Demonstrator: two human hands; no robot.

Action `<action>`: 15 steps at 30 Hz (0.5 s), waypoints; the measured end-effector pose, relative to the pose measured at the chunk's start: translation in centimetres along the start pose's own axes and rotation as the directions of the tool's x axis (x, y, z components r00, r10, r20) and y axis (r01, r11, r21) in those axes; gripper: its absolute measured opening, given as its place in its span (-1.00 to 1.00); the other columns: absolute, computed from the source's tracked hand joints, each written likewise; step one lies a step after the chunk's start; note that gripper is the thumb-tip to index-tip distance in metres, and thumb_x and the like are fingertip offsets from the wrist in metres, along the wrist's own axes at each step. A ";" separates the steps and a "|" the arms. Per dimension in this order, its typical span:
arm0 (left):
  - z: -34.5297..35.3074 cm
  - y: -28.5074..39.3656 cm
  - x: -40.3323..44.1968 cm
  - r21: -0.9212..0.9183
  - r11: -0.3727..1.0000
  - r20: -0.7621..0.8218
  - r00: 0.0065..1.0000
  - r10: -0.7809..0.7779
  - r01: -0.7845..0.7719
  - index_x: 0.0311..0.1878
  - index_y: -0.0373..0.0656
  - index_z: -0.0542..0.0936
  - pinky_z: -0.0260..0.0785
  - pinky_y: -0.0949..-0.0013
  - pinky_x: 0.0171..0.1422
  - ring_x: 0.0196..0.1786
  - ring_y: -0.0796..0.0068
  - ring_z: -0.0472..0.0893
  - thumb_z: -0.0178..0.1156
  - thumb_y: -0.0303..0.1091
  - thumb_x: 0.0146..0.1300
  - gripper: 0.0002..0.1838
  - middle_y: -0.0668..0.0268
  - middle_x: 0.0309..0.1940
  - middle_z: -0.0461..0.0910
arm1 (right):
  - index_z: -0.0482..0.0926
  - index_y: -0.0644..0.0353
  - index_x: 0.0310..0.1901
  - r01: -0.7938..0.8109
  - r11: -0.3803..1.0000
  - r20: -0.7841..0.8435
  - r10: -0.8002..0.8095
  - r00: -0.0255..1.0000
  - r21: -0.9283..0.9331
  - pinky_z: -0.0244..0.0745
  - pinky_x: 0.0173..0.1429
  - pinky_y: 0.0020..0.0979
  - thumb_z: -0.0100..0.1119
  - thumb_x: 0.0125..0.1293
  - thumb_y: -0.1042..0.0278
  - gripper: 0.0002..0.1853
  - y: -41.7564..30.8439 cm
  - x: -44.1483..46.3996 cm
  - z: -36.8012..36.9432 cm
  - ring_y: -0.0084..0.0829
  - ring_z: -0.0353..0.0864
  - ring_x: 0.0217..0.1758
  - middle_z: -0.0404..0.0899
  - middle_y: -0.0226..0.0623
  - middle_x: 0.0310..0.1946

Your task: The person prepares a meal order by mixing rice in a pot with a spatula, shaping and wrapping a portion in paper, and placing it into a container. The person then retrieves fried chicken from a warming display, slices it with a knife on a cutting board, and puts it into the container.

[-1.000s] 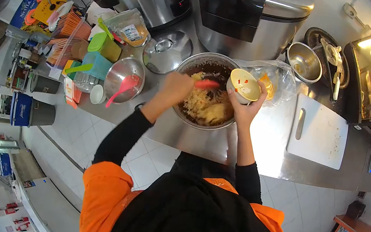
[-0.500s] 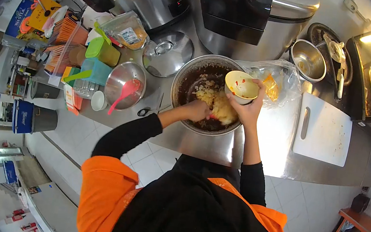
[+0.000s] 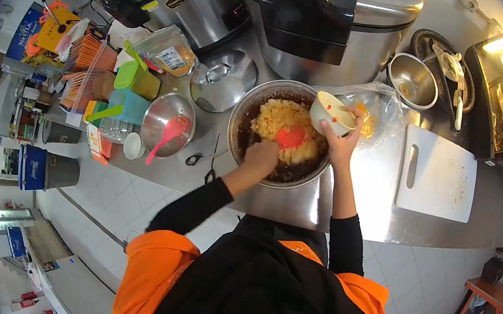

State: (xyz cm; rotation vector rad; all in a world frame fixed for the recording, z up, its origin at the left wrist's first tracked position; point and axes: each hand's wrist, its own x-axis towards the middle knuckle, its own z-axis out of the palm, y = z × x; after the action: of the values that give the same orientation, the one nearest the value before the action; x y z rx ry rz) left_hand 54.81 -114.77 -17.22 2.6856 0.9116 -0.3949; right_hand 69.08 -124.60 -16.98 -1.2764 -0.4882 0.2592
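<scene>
My left hand point(image 3: 261, 158) is closed around the handle end of a red spatula, whose blade point(image 3: 291, 137) lies on a mound of yellowish rice point(image 3: 277, 114) in a large metal pot point(image 3: 235, 148). Brown residue coats the inside of the pot. With my right hand point(image 3: 342, 139) I grip a small cream bowl point(image 3: 328, 111) at the pot's right rim. It is tilted towards the pot, and small red bits cling to its inside.
Left of the pot are scissors point(image 3: 210, 174), a steel bowl point(image 3: 152, 119) with a pink spatula point(image 3: 172, 133), and a metal lid point(image 3: 226, 83). Large cookers point(image 3: 328, 71) stand behind. To the right lie a plastic bag point(image 3: 388, 121) and a white cutting board point(image 3: 441, 177).
The red spatula's blade has come up from low in the pot onto the rice, which now heaps wider towards the back. My left hand shifted slightly left; the bowl moved a little right.
</scene>
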 end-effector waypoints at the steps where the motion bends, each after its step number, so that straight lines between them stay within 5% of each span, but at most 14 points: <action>1: -0.5 -1.0 -0.3 0.058 0.996 0.006 0.998 0.061 -0.061 -0.43 -0.25 0.56 0.43 0.18 -0.23 -0.32 0.04 0.56 -0.03 -0.41 0.03 -0.82 0.03 -0.46 0.54 | 0.20 0.17 -0.04 0.041 0.998 0.022 -0.040 0.999 -0.051 0.34 -0.01 -0.40 0.36 -0.19 0.38 -0.34 0.3 -0.2 -0.2 -0.38 0.37 -0.07 0.31 -0.24 -0.15; 3: -2.6 -4.6 -0.1 0.188 0.964 0.021 0.982 0.187 -0.188 -0.48 -0.20 0.56 0.42 0.15 -0.29 -0.40 0.08 0.57 0.02 -0.37 0.00 -0.84 0.08 -0.55 0.53 | 0.18 0.15 -0.01 0.138 0.981 0.062 -0.130 0.990 -0.137 0.32 0.02 -0.39 0.34 -0.20 0.42 -0.33 1.2 0.0 -0.3 -0.39 0.37 -0.06 0.32 -0.24 -0.15; 6: -7.3 -2.5 -0.4 0.283 0.956 -0.196 0.980 -0.020 0.077 -0.47 -0.20 0.56 0.43 0.15 -0.35 -0.43 0.09 0.57 0.02 -0.34 0.02 -0.83 0.12 -0.52 0.55 | 0.14 0.17 0.03 0.130 0.981 0.059 -0.123 0.991 -0.146 0.32 0.02 -0.39 0.36 -0.22 0.39 -0.26 1.6 0.0 -0.4 -0.38 0.37 -0.04 0.30 -0.23 -0.13; 9: -3.4 -3.1 4.1 0.289 0.957 -0.271 0.957 0.107 -0.025 -0.50 -0.16 0.57 0.44 0.24 -0.36 -0.45 0.25 0.59 0.01 -0.38 0.02 -0.85 0.16 -0.53 0.57 | 0.12 0.18 0.06 0.141 0.977 0.102 -0.125 0.987 -0.163 0.31 0.02 -0.39 0.38 -0.24 0.36 -0.22 0.6 0.1 -0.4 -0.38 0.37 -0.04 0.31 -0.22 -0.13; 12: -1.9 0.2 4.1 0.147 0.980 -0.246 0.955 0.168 -0.135 -0.53 -0.19 0.56 0.42 0.20 -0.38 -0.53 0.19 0.57 0.00 -0.35 0.03 -0.82 0.12 -0.57 0.55 | 0.12 0.20 0.06 0.116 0.974 0.110 -0.096 0.989 -0.193 0.30 0.03 -0.39 0.39 -0.25 0.33 -0.20 0.5 0.2 -0.2 -0.39 0.37 -0.04 0.30 -0.22 -0.12; 15: -0.3 1.8 1.4 -0.009 0.975 -0.030 0.974 0.223 -0.223 -0.51 -0.19 0.56 0.40 0.18 -0.33 -0.48 0.12 0.55 0.00 -0.29 0.05 -0.79 0.09 -0.57 0.53 | 0.12 0.21 0.06 0.099 0.968 0.085 -0.082 0.993 -0.231 0.29 0.04 -0.39 0.39 -0.27 0.34 -0.18 -0.3 0.1 0.2 -0.37 0.38 -0.05 0.31 -0.21 -0.14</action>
State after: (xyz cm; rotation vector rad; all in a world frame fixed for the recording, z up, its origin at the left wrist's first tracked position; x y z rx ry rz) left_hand 57.05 -115.32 -17.13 2.7497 0.6068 -0.3011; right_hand 69.06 -124.51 -16.63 -1.4740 -0.6550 0.1764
